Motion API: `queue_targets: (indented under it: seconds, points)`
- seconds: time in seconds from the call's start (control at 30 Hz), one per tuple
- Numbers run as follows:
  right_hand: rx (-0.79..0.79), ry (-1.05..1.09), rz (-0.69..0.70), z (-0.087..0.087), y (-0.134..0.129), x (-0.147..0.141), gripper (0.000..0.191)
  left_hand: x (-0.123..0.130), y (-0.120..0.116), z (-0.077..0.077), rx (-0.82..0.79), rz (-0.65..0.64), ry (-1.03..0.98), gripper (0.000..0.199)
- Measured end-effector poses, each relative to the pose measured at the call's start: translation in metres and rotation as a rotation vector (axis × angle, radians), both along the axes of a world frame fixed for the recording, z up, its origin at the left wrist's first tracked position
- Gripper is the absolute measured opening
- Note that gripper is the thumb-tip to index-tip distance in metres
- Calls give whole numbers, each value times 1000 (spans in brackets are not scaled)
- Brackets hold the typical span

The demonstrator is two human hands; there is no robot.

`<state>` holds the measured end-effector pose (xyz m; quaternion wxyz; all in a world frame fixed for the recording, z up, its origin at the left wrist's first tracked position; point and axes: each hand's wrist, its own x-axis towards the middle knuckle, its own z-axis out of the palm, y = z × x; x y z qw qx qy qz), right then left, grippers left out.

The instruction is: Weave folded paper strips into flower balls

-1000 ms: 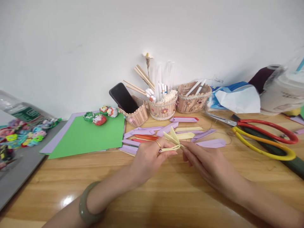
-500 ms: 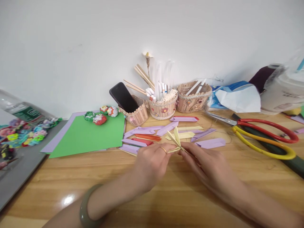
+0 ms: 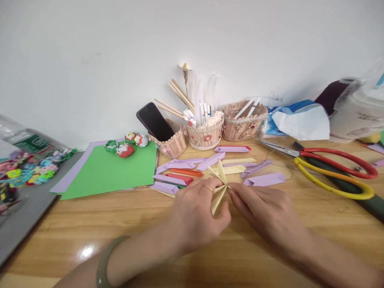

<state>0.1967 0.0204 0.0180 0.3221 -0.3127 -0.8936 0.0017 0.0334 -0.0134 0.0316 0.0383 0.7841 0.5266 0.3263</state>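
A pale yellow folded paper piece (image 3: 221, 176) with several pointed petals stands between my two hands, over the front of the wooden table. My left hand (image 3: 196, 212), with a ring and a green bangle, curls around its left side; the thumb is spread away from the fingers and a petal shows between them. My right hand (image 3: 261, 208) pinches the paper's gathered centre at its right side. Just behind my hands lie folded purple strips (image 3: 265, 179), red strips (image 3: 186, 173) and a yellow strip (image 3: 234, 170).
Green paper (image 3: 111, 172) bears small paper flowers (image 3: 124, 150). Against the wall stand decorated baskets (image 3: 205, 136), one holding a phone (image 3: 156, 122). Large scissors (image 3: 336, 172) lie right; a grey tray (image 3: 27, 216) of colourful pieces sits left.
My left thumb has opened away from the fingers, uncovering a lower petal of the yellow paper. My right hand keeps its pinch. The view has shifted slightly.
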Motion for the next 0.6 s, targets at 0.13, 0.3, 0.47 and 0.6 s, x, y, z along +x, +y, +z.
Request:
queue_targets:
  seconds: [0.13,0.3,0.47,0.6]
  points:
    - [79,10,-9,1,-2,-1,27,-2,0,0,30,-49,-11,11]
    - [-293,105,23,11,-1,0,25,-12,13,-3,-47,-132,-176,11]
    - [-544,233,-50,12,12,5,26,-21,26,-3,-190,-161,-266,12]
    - [-353,233,-52,2,19,8,36,-21,27,-7,-154,-170,-247,16]
